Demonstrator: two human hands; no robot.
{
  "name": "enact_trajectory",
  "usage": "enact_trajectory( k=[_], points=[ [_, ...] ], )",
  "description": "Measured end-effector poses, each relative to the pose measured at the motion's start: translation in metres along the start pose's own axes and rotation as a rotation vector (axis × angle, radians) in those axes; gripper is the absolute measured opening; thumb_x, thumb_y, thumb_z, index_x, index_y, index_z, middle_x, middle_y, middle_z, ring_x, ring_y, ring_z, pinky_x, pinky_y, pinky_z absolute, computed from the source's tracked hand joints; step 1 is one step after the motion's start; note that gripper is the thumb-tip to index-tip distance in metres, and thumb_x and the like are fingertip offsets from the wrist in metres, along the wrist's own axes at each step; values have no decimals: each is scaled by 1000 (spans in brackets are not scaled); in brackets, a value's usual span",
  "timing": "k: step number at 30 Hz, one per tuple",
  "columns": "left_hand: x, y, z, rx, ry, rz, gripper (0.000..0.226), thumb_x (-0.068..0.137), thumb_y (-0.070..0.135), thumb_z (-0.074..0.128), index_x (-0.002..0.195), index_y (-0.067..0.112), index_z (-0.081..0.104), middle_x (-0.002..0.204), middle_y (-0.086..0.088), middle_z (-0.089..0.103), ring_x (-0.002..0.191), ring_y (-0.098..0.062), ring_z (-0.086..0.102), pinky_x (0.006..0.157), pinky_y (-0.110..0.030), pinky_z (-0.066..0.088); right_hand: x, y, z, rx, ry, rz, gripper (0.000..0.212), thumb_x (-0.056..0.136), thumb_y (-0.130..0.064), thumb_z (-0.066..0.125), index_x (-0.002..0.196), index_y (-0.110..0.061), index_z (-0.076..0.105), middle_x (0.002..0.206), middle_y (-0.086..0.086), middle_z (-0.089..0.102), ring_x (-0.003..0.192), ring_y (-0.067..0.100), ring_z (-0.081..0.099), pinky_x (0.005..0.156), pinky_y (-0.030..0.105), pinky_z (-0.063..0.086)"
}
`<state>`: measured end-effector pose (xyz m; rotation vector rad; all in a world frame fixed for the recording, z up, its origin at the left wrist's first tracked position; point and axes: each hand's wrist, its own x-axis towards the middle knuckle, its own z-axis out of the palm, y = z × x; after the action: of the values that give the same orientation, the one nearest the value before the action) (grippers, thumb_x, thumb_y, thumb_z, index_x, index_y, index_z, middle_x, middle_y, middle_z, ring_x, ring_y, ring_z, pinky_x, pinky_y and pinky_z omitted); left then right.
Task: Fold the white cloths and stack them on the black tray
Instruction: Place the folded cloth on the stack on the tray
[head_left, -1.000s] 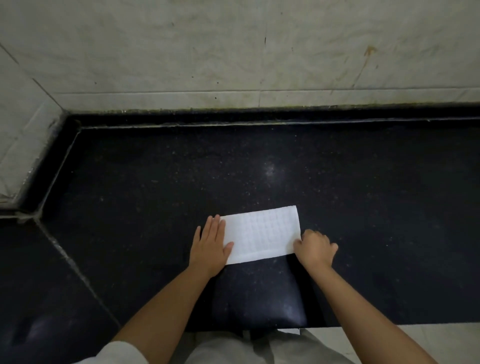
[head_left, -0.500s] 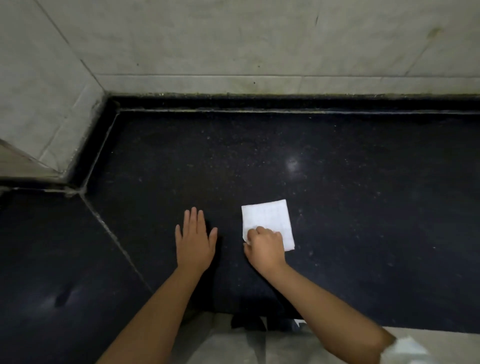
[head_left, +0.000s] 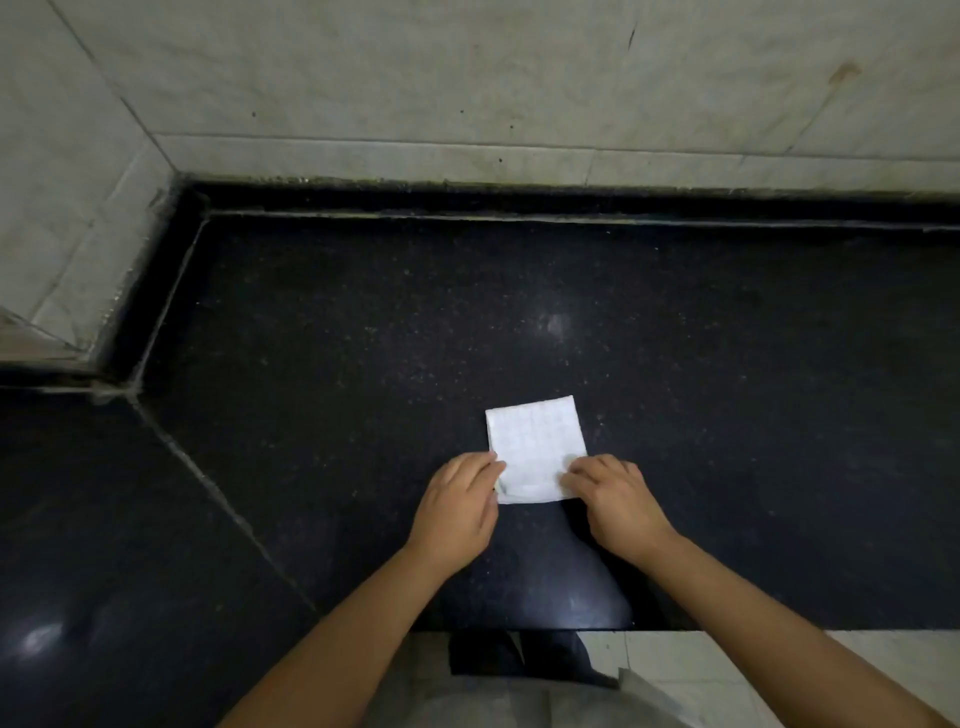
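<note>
I am looking down from the head camera at a dark, speckled black stone counter (head_left: 675, 364) that runs into a corner of pale marble wall tiles (head_left: 363, 78). A small white cloth (head_left: 535, 441), folded into a near square with a faint grid texture, lies flat on the counter a little right of centre, close to the near edge. My left hand (head_left: 457, 504) sits at the cloth's lower left corner, with its fingers curled and the fingertips on the cloth's edge, seemingly pinching it. My right hand (head_left: 615, 501) sits at the lower right corner in the same way, fingers bent and tips on the cloth. The picture is soft at the fingertips, so I cannot tell for sure whether either corner is lifted off the stone. Both bare forearms reach in from the bottom of the frame. Below the counter's front edge, pale floor tiles (head_left: 779, 654) show at lower right.
</note>
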<state>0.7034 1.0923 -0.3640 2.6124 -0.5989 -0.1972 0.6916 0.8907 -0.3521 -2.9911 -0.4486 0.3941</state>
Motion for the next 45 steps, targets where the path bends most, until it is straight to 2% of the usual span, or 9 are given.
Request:
enact_trajectory(
  k=[6,9,11,15,18,22,28,39,45],
  points=[
    [9,15,5,85,-277,23,46,75,42,35,85,21,74,95,8,73,88,-10,70,80,-22,54,14,9,-2,79,-27,-88,26,46,-2,59,67,-12,72,67,2,69,55,21,64,45,23,54],
    [13,27,2,167,-395,-30,53,90,48,33,127,15,52,138,2,47,131,-16,42,111,-33,29,13,14,-5,181,-78,-72,29,70,9,51,90,0,70,94,16,68,85,36,61,73,37,55],
    [18,34,8,283,-334,11,48,94,46,38,132,16,41,141,2,38,134,-16,32,113,-32,19,7,15,-9,220,-88,-23,31,82,2,45,106,-1,65,111,16,62,101,33,54,89,37,47],
    [26,65,16,363,-309,143,11,78,21,54,88,21,55,83,3,65,79,-14,64,84,-26,31,-26,29,-30,378,-43,145,32,83,-2,43,105,-4,66,110,13,65,103,29,57,86,29,43],
    [34,108,34,439,-334,297,18,64,15,37,63,22,53,54,6,57,47,-14,57,64,-26,28,-76,71,-48,492,-25,262,32,82,-2,46,106,-6,66,115,8,65,108,25,56,90,29,44],
    [61,226,48,421,-286,578,8,68,18,38,68,18,46,56,3,57,46,-15,54,42,-20,37,-184,156,-63,510,104,475,29,84,-6,46,103,-13,67,99,6,68,98,24,62,78,24,44],
    [87,448,97,302,-450,781,27,100,21,31,113,1,46,117,-14,46,104,-29,49,84,-36,35,-366,274,-72,561,349,702,26,79,3,55,102,-2,67,102,18,65,96,28,62,69,17,36],
    [151,734,169,-19,-373,992,27,96,22,45,115,9,59,113,-7,62,106,-20,55,84,-26,37,-555,475,-111,376,476,901,21,85,-15,60,103,-7,68,101,12,70,96,25,60,67,24,32],
    [237,854,203,-222,-213,1045,31,90,22,49,108,3,66,96,-7,65,85,-14,54,70,-16,30,-583,627,-172,426,566,895,8,85,-8,59,87,-10,66,67,-3,56,43,-4,52,45,7,36]
  ],
)
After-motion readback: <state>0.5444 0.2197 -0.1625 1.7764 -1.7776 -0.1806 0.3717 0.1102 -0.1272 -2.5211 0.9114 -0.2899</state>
